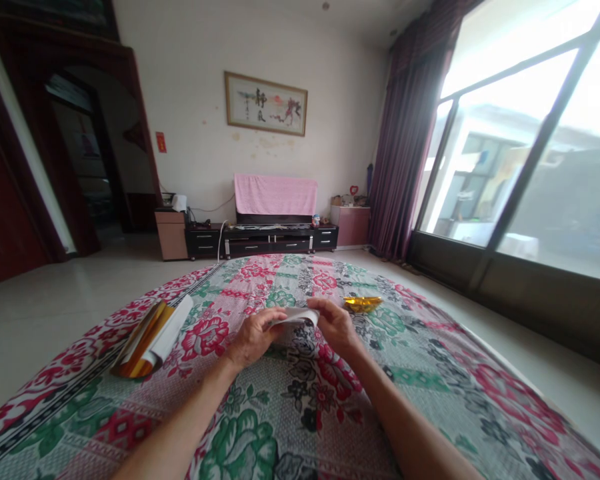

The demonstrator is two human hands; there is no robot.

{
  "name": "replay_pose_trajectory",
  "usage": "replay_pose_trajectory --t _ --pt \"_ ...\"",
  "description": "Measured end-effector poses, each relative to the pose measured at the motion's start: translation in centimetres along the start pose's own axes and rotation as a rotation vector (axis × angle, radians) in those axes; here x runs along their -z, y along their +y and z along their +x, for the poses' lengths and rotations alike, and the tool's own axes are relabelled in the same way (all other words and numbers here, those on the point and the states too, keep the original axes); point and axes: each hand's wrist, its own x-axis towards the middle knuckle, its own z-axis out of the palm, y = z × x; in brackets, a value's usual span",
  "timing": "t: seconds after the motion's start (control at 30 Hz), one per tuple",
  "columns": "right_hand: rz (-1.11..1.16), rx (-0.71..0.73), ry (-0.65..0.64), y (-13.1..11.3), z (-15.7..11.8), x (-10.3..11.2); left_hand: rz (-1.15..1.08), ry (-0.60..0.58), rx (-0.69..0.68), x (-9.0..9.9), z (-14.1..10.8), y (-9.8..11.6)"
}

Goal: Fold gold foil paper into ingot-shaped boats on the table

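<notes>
A small white sheet of paper [300,315] is stretched between my two hands above the middle of the flowered cloth. My left hand [255,337] pinches its left end between thumb and fingers. At its right end, my right hand [336,325] has fingers closed on the paper. The sheet bows slightly, with its pale side showing. To the right of my right hand lies a shiny gold folded piece [363,305]. Curled gold and white sheets [153,337] rest on the cloth to the left of my left hand.
The patterned cloth [245,440] covers a round-edged table. Beyond it stand a black low cabinet [270,245] and a screen under a pink cover [276,193]. Purple curtains [405,153] and a large window are at the right, a dark doorway at the left.
</notes>
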Motion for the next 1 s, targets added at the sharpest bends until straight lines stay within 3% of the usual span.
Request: replay_pose_trajectory --t 0.13,0.27,0.5,0.67,0.87,1.0 --pt "-0.050 0.000 -0.014 0.9 -0.3 0.5 0.102 -0.016 -0.073 -0.4 -0.4 -0.9" --pt "0.020 -0.001 0.011 0.4 -0.2 0.7 0.172 0.002 -0.105 -0.3 -0.6 -0.3" --pt "0.187 -0.186 0.036 -0.2 -0.4 1.1 0.248 0.008 -0.136 -0.5 -0.9 0.5" --pt "0.333 -0.398 -0.026 -0.1 -0.5 1.3 0.205 -0.077 -0.123 -0.1 -1.0 0.8" --pt "0.303 -0.392 -0.001 -0.1 -0.3 0.7 0.108 -0.224 -0.068 1.0 -0.8 1.8" --pt "0.199 -0.432 0.048 0.7 -0.3 0.3 0.092 -0.249 -0.011 1.9 -0.7 1.6"
